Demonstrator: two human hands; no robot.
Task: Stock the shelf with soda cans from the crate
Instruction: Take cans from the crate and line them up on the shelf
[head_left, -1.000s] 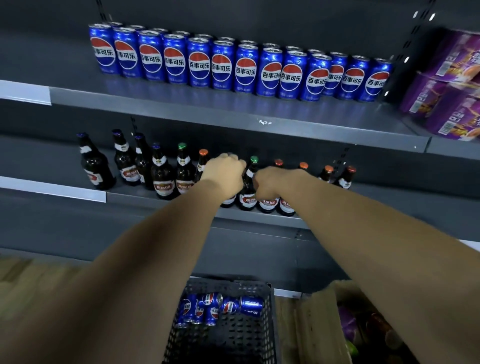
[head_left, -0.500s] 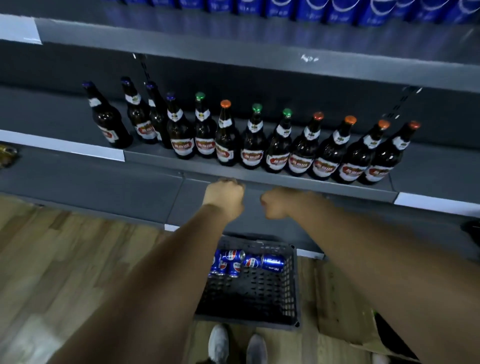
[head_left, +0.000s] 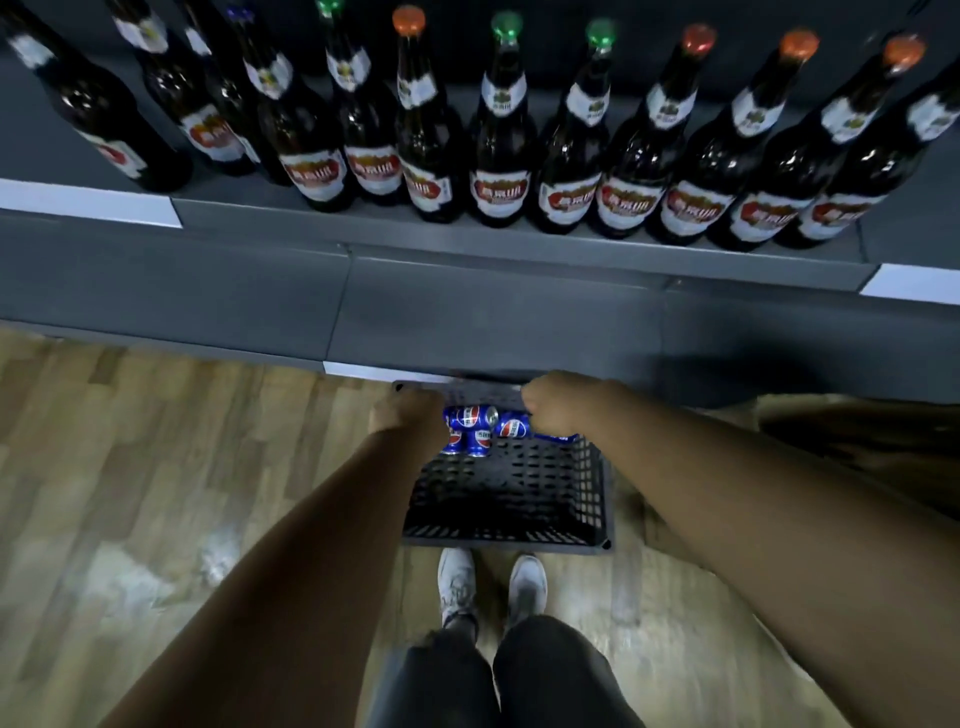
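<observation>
Head view: left hand (head_left: 408, 413) and right hand (head_left: 556, 400) lie over soda cans (head_left: 470, 418) at the far end of the crate (head_left: 506, 499); fingers hidden, grip cannot be determined.

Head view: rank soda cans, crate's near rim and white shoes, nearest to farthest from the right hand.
1. Soda cans, beside the right hand, crate's far end.
2. Crate's near rim, toward the person.
3. White shoes, on the floor past that rim.
</observation>
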